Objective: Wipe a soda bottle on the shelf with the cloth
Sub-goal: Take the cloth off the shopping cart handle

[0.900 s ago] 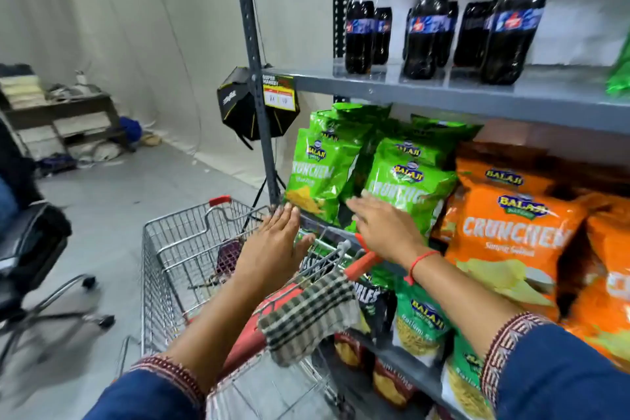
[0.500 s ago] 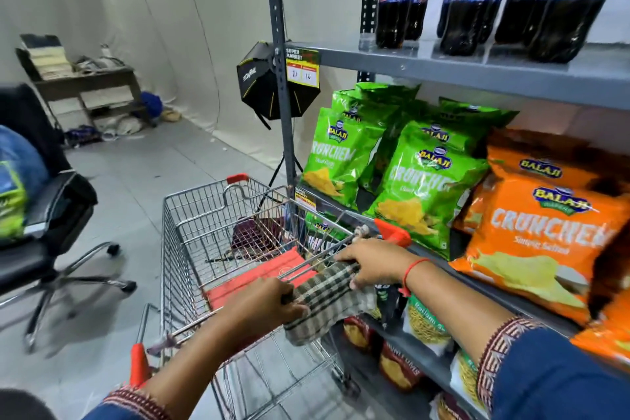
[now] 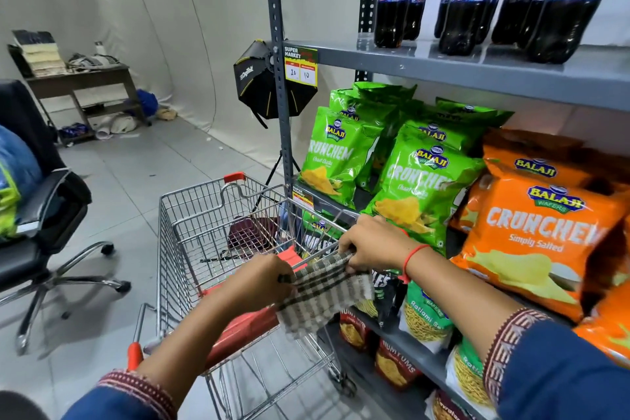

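While the cloth (image 3: pixel 324 297) is only just being gathered off the cart's handle, none of the wiping has begun: no bottle has been touched, so picking one, rubbing it down and setting it back all appear to lie ahead of you.

Far left, an office chair (image 3: pixel 37 225) stands on the floor, with a cluttered table (image 3: pixel 80 77) behind it by the wall. Next comes the shopping cart (image 3: pixel 191 235); its basket holds a dark maroon thing lying on the bottom, too blurred through the wire to name, and little else that shows.

Your left hand (image 3: pixel 262 283) closes its grip on the left edge of the checked cloth, fingers curled around the fabric where it drapes over the cart's handle. Your right hand (image 3: pixel 371 245) pinches the upper right corner of the same cloth, grip narrow, so the fabric is stretched between both hands, hanging down on the near side.

To the right stands the shelf (image 3: pixel 443 70). Its top level carries the soda bottles (image 3: pixel 392 0), dark with blue labels and caps, upright in rows, well above and apart from your hands. The level below holds green chip bags (image 3: pixel 341 157) and orange chip bags (image 3: pixel 538 232); lower levels hold smaller snack packs.
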